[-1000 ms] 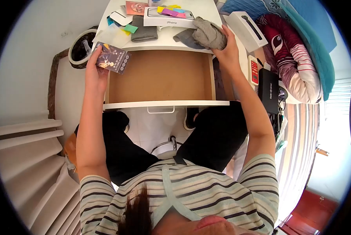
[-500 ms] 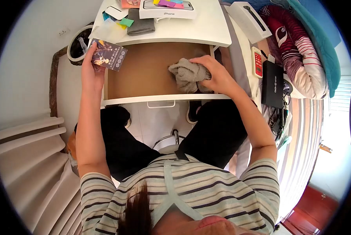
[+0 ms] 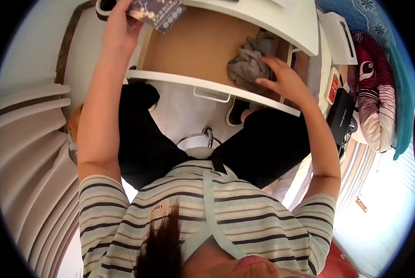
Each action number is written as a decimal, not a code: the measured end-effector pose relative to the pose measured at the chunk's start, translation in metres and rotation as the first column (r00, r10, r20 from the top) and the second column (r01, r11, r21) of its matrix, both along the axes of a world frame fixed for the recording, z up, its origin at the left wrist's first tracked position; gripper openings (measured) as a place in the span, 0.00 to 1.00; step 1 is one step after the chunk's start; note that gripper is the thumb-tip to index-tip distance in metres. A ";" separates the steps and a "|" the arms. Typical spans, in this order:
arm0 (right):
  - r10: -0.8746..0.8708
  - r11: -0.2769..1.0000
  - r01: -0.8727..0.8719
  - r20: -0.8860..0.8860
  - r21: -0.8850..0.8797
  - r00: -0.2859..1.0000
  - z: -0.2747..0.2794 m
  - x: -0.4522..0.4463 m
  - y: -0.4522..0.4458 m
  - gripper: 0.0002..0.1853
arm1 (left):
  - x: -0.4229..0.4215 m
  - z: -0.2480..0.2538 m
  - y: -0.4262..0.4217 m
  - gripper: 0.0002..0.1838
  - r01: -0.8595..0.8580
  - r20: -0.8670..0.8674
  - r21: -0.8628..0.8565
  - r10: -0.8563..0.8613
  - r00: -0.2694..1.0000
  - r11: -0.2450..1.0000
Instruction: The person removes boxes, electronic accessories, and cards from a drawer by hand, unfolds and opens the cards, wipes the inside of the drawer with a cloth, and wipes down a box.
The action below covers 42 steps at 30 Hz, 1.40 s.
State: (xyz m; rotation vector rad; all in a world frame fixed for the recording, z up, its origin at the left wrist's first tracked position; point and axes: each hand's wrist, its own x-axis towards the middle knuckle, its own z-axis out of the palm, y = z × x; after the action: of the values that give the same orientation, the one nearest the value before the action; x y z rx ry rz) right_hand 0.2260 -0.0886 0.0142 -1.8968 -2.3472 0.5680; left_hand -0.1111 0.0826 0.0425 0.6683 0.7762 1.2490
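At the upper left, my left hand grips a small dark printed box by its left side, above the drawer's left end. A crumpled grey cloth lies in the right part of the pulled-out drawer. Beside the cloth, my right hand is open, thumb and fingers apart. Its fingertips are at the cloth's right edge; whether they touch it I cannot tell.
The white desk top overhangs the drawer's back. To the right stand a white box, a red-and-white calculator and a black box near folded bedding. The drawer's handle faces my knees.
My right hand has let go of the grey cloth, which now rests in the drawer's right side. My left hand still holds the box. The view has tilted and shifted.
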 end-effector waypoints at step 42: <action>0.106 0.854 0.239 -0.604 0.462 0.790 0.026 -0.165 0.087 0.18 | 0.010 -0.001 -0.050 0.18 0.431 0.110 -0.064 -0.423 0.900 0.900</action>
State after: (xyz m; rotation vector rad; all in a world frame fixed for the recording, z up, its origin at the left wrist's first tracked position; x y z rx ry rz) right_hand 0.0606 -0.0015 0.0403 -1.2834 -1.7522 0.3976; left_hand -0.1010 0.0329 0.0420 0.6617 0.5621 0.8324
